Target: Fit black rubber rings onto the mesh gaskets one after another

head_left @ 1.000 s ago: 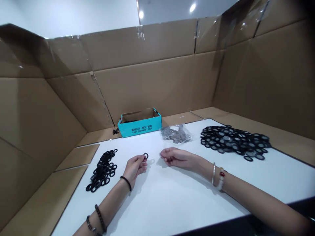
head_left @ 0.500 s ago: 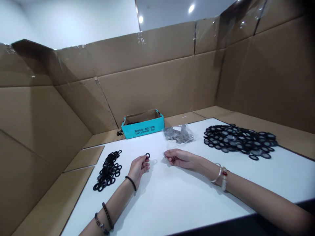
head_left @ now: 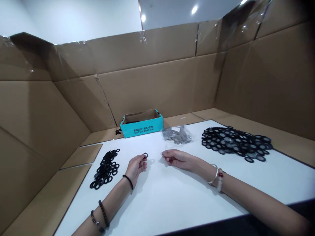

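Okay so right now you've got one black ring (head_left: 147,155) up at the fingertips of your left hand (head_left: 134,166), thumb and finger closed on its edge, the other fingers loosely curled. It's held just above the worktop (head_left: 157,203), roughly mid-table. Your right hand (head_left: 177,159) is just across from it, thumb and finger pinched together; honestly can't tell if there's something thin between them, too small to make out. The hands aren't touching.

I'd call this the lining-up stage: ring presented, both pinches facing each other across a small gap. If you bring them together, I reckon it calls for a light grip and a steady, square ring, since an edge hold like that could twist easily.

Container-wise, you've got a teal box (head_left: 142,128) near the far edge, open on top, with some dark stuff low inside, mostly hidden by the front wall. Just beside it there's a clear plastic bag (head_left: 177,135) with a bunch of flat grey pieces in it. Loose on the worktop, the left pile (head_left: 105,169) is black rings, mostly open-centred, and the right pile (head_left: 233,142) is bigger, lots of them with grey centres.
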`<action>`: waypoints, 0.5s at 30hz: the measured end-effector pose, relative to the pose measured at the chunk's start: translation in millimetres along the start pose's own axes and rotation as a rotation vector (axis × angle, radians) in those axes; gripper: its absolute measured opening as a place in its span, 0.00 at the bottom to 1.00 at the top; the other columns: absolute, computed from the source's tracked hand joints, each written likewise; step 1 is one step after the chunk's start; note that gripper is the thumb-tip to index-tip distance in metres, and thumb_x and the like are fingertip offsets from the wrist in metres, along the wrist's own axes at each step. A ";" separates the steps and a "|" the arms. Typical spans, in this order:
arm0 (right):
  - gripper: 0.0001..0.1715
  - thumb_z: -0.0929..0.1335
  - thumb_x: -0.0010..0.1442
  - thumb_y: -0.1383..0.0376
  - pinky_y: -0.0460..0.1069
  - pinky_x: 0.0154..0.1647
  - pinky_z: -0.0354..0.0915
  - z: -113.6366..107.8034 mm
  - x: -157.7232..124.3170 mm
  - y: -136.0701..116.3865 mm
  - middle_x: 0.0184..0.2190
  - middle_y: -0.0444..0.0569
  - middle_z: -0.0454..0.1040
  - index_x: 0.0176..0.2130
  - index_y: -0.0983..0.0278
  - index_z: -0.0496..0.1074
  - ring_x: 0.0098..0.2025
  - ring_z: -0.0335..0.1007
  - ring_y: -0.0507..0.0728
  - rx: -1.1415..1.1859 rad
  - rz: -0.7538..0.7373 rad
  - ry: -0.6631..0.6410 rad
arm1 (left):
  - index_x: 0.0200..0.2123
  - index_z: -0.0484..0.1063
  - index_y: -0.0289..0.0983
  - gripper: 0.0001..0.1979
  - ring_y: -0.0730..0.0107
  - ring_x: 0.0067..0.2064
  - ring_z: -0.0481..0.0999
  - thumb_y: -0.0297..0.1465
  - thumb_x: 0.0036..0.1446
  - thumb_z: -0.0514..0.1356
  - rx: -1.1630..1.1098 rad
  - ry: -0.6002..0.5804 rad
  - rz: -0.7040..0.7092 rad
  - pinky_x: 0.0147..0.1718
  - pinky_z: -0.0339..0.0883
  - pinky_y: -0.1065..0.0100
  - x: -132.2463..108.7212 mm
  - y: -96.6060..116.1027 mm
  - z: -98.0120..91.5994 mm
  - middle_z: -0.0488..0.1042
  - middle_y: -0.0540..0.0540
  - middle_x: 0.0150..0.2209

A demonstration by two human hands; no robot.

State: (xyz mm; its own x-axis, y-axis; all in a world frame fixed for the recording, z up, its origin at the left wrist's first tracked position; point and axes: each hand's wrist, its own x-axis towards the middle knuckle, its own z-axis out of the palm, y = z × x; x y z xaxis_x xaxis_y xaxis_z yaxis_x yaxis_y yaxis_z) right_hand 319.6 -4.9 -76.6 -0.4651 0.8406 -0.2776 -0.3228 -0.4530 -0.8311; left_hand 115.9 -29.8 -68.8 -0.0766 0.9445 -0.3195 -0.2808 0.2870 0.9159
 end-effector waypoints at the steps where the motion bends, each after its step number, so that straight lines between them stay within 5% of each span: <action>1: 0.06 0.71 0.46 0.74 0.42 0.23 0.56 -0.2 0.4 1.2 0.20 0.40 0.64 0.23 0.66 0.69 0.22 0.56 0.45 0.017 0.005 -0.005 | 0.26 0.70 0.30 0.05 0.80 0.20 0.68 0.26 0.51 0.59 0.001 0.000 -0.001 0.20 0.64 0.77 0.0 -0.8 0.1 0.70 0.48 0.22; 5: 0.07 0.70 0.47 0.76 0.40 0.22 0.57 1.2 2.8 2.7 0.21 0.40 0.66 0.24 0.67 0.68 0.22 0.58 0.45 0.083 0.020 -0.010 | 0.26 0.70 0.30 0.06 0.81 0.19 0.67 0.29 0.50 0.62 0.025 -0.036 0.000 0.21 0.63 0.77 0.5 -2.2 -1.7 0.69 0.49 0.21; 9: 0.06 0.69 0.50 0.75 0.41 0.27 0.63 4.0 -5.6 -22.9 0.22 0.43 0.67 0.25 0.67 0.67 0.23 0.63 0.46 0.219 0.044 0.029 | 0.26 0.72 0.32 0.11 0.77 0.23 0.70 0.33 0.42 0.67 0.138 -0.302 -0.120 0.23 0.64 0.75 -1.1 18.7 -11.5 0.71 0.48 0.23; 12: 0.05 0.66 0.55 0.70 0.47 0.37 0.66 1.0 -29.2 -60.6 0.30 0.46 0.72 0.27 0.64 0.68 0.32 0.69 0.50 0.302 -0.152 -0.033 | 0.26 0.74 0.34 0.10 0.68 0.39 0.74 0.32 0.40 0.69 0.076 -0.416 0.113 0.38 0.67 0.70 -9.8 52.9 -26.3 0.76 0.43 0.37; 15: 0.09 0.65 0.56 0.63 0.56 0.49 0.63 -9.4 -58.9 -95.9 0.48 0.46 0.70 0.25 0.61 0.68 0.49 0.65 0.55 0.305 -0.480 -0.159 | 0.25 0.75 0.39 0.08 0.57 0.54 0.66 0.37 0.45 0.66 -0.148 -0.490 0.322 0.51 0.61 0.58 -20.2 84.9 -42.3 0.72 0.46 0.50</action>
State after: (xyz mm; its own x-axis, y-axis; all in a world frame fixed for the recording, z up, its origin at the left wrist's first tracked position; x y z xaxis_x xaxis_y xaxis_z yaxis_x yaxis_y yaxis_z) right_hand 385.6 -8.2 14.9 -0.3185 0.9287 0.1901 -0.7389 -0.1176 -0.6635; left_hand 53.1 -31.2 5.2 0.2595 0.9541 0.1498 -0.4497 -0.0179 0.8930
